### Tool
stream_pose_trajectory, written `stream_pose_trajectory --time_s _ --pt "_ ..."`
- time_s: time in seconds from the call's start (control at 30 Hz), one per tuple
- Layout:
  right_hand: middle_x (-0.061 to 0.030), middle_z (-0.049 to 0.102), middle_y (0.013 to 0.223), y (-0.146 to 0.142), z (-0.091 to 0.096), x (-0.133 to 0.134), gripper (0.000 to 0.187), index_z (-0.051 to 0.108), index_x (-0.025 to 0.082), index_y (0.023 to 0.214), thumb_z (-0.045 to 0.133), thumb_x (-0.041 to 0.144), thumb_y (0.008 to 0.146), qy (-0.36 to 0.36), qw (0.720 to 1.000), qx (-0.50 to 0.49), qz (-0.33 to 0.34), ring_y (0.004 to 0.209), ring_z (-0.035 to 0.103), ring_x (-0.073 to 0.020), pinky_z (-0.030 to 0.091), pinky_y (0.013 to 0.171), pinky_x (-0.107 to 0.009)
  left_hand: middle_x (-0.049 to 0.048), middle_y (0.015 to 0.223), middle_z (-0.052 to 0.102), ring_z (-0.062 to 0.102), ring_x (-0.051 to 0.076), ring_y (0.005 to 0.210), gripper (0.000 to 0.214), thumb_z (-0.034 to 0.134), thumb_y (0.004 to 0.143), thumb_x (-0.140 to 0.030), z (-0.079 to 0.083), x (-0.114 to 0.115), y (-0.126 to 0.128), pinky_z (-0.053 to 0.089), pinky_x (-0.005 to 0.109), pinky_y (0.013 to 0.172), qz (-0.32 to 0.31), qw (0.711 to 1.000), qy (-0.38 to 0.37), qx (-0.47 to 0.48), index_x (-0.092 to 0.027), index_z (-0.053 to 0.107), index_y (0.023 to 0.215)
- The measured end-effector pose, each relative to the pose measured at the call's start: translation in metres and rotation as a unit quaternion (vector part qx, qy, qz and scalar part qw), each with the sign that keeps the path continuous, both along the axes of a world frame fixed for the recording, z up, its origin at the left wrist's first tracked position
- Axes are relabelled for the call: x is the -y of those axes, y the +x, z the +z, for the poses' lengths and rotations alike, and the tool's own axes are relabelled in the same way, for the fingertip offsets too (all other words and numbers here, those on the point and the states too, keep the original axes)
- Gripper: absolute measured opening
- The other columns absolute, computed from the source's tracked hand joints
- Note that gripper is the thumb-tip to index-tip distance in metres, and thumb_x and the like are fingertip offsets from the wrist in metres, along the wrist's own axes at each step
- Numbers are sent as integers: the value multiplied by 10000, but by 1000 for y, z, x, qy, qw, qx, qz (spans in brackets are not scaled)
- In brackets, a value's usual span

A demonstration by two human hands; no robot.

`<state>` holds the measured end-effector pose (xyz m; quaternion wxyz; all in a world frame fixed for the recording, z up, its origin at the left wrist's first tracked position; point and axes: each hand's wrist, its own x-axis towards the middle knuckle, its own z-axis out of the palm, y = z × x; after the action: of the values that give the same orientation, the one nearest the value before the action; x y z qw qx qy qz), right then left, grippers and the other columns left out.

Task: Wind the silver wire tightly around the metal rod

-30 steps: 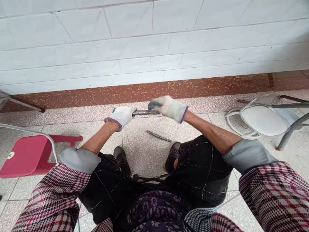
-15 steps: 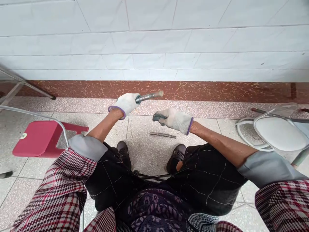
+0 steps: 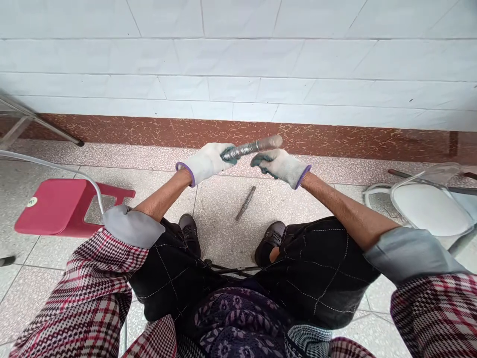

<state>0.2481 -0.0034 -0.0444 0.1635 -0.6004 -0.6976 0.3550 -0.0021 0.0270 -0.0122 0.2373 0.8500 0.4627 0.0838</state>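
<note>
My left hand (image 3: 212,161), in a white glove with a dark grip coating, is closed around a short rod (image 3: 250,148). The rod has a shiny, ribbed, wrapped-looking middle and a brownish, rounded far end, blurred by motion; it points right and slightly up. My right hand (image 3: 278,166), gloved alike, hovers just below the rod's far end. Its fingers are loosely bent and apart, and nothing shows in them. A thin, grey, ribbed rod (image 3: 245,203) lies slantwise on the tiled floor between my shoes.
On the left are a red plastic stool (image 3: 55,206), a pale hose (image 3: 55,166) and a metal stand leg (image 3: 55,130). To the right is a white-seated chair (image 3: 432,206) with a metal frame. A white tiled wall (image 3: 238,59) rises ahead above a red-brown skirting strip (image 3: 156,132).
My left hand has moved right with its rod. My right hand has shifted right and up, nearer that rod's end. The floor rod has turned from nearly level to steeply slanted.
</note>
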Motion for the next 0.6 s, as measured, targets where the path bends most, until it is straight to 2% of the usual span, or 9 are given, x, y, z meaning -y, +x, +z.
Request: stream_pose_trajectory --time_s 0.07,0.13,0.2,0.27,0.33,0.4,0.47,0.53,0.6 --pt "-49 719 788 -12 -1 13 277 837 162 1090 601 167 946 -21 998 42 50 624 572 -144 433 592 -286 42 928 746 659 170 792 285 662 949 -314 1 -11 -8 466 284 698 48 998 26 -22 -178 771 1175" --pt "-42 740 818 -25 5 27 244 838 182 1066 619 168 958 -26 991 59 113 664 592 -144 444 634 -279 69 925 747 674 206 813 296 613 983 -319 1 -21 -16 465 319 709 75 991 52 -102 -193 777 1195" --pt "-37 752 842 -32 18 37 235 835 188 1063 619 177 971 -22 988 43 150 681 600 -139 453 655 -272 100 929 753 700 254 851 337 560 1008 -286 -1 -27 -20 476 357 740 75 974 58 -205 -221 771 1263" --pt "-34 741 825 -32 32 39 252 834 184 1083 606 185 975 -3 991 19 134 670 595 -134 455 642 -268 126 952 763 720 290 883 397 517 1017 -231 -6 -29 -20 489 390 765 51 954 53 -291 -246 747 1340" --pt "-36 722 801 -23 45 32 275 833 174 1102 592 193 970 35 997 -8 74 663 589 -132 454 622 -264 135 971 770 729 303 891 434 509 1011 -202 -10 -26 -16 493 399 768 11 940 42 -339 -262 730 1380" --pt "-45 701 778 -10 49 19 286 830 147 1093 584 190 954 66 997 -31 9 648 574 -128 446 599 -265 126 957 769 727 297 870 425 511 1011 -212 -11 -19 -11 487 387 745 -31 938 43 -342 -273 742 1363" --pt "-46 674 747 2 45 7 295 825 117 1084 574 178 941 67 996 -42 -44 607 541 -117 425 566 -270 102 925 764 717 274 836 387 528 1017 -260 -8 -10 -6 470 363 717 -62 951 50 -300 -286 764 1323" --pt "-41 657 729 10 33 -2 288 823 108 1084 586 192 944 45 996 -40 -67 568 505 -110 400 537 -280 71 923 768 702 239 812 365 559 1020 -318 -1 -1 -2 453 336 700 -68 972 46 -221 -294 770 1317" --pt "-42 672 742 10 20 -4 267 826 127 1085 619 235 954 24 998 -27 -57 565 505 -118 400 539 -291 52 961 780 694 207 819 383 607 1007 -348 6 6 0 449 309 704 -46 988 24 -146 -275 755 1353"
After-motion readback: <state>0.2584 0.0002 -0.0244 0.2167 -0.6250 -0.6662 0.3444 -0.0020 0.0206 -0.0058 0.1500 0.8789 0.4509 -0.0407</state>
